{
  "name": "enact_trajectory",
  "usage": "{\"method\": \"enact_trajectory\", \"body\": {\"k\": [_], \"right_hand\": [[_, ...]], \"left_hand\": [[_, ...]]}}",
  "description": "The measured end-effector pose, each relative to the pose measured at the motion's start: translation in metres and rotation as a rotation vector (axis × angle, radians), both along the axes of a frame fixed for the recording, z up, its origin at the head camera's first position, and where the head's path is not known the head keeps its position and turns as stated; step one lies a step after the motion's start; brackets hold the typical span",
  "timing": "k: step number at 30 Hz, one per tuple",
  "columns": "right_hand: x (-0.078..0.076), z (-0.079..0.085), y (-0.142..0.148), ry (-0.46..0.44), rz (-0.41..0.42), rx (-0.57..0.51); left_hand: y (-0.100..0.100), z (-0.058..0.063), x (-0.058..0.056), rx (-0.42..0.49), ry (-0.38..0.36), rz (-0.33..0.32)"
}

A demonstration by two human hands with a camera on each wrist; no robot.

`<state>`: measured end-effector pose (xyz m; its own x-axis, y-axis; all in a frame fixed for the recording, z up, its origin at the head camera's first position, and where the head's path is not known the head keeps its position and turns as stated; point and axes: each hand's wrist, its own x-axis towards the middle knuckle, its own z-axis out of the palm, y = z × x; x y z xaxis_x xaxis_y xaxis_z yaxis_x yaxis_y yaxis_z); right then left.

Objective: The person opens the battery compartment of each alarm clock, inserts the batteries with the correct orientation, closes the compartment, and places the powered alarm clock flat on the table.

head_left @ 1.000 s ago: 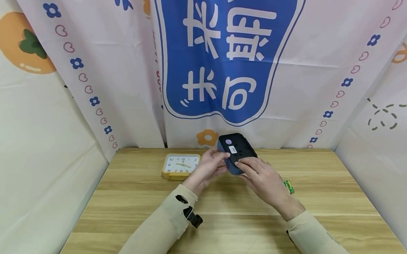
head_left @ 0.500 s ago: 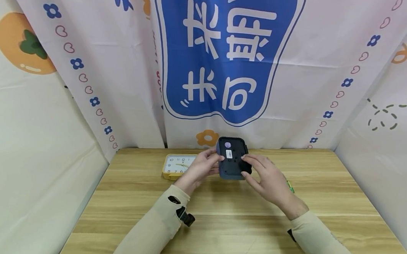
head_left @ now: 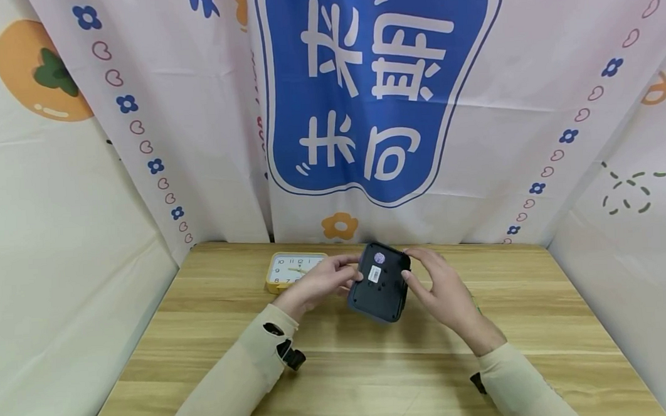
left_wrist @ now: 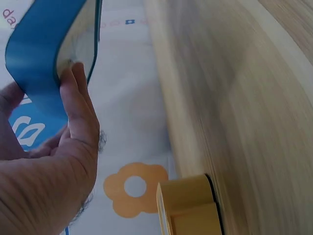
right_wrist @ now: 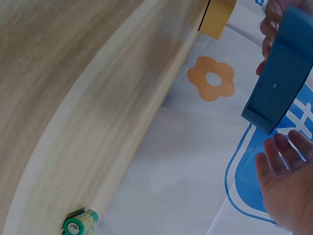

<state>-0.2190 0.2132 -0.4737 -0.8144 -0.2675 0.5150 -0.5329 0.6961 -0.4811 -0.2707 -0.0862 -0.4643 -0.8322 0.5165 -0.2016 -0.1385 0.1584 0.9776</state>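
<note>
A blue alarm clock (head_left: pixel 379 287) is held up tilted over the table, its black back with a white label and a round purple sticker facing the head camera. My left hand (head_left: pixel 326 279) grips its left side, thumb on the back. In the left wrist view, fingers (left_wrist: pixel 78 103) reach onto the pale face of the clock (left_wrist: pixel 41 46). My right hand (head_left: pixel 449 293) is by the clock's right edge, fingers spread. The right wrist view shows a gap between those fingertips (right_wrist: pixel 274 147) and the blue casing.
A yellow alarm clock (head_left: pixel 277 277) lies face up at the back left of the wooden table (head_left: pixel 215 327), partly covered by my left hand. Green batteries (right_wrist: pixel 79 223) lie on the tabletop, mostly hidden behind my right hand in the head view. A printed cloth hangs behind.
The blue clock has come down toward me and turned clockwise, its back showing more fully. My right hand has let go of its back and moved off to the right.
</note>
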Motion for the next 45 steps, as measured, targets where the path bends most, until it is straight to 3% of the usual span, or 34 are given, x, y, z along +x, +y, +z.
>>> {"method": "enact_trajectory", "body": {"k": [4,11,19,22,30,39,45], "right_hand": [[-0.002,0.002,0.002,-0.098,0.040,-0.048],[-0.006,0.002,0.004,-0.377,0.177,-0.192],[-0.003,0.007,0.008,-0.626,0.272,-0.210],[-0.001,0.010,0.009,-0.693,0.288,-0.210],[0.001,0.012,0.011,-0.783,0.299,-0.266],[0.001,0.012,0.009,-0.789,0.212,-0.343],[0.001,0.010,0.007,-0.812,0.173,-0.416]], "left_hand": [[-0.005,-0.001,0.000,-0.027,0.011,-0.091],[-0.013,0.001,0.001,-0.112,0.056,-0.235],[-0.017,0.007,0.005,-0.132,0.088,-0.446],[-0.017,0.009,0.006,-0.139,0.097,-0.483],[-0.018,0.009,0.006,-0.142,0.106,-0.504],[-0.022,0.008,0.005,-0.160,0.155,-0.446],[-0.024,0.008,0.007,-0.228,0.270,-0.375]]}}
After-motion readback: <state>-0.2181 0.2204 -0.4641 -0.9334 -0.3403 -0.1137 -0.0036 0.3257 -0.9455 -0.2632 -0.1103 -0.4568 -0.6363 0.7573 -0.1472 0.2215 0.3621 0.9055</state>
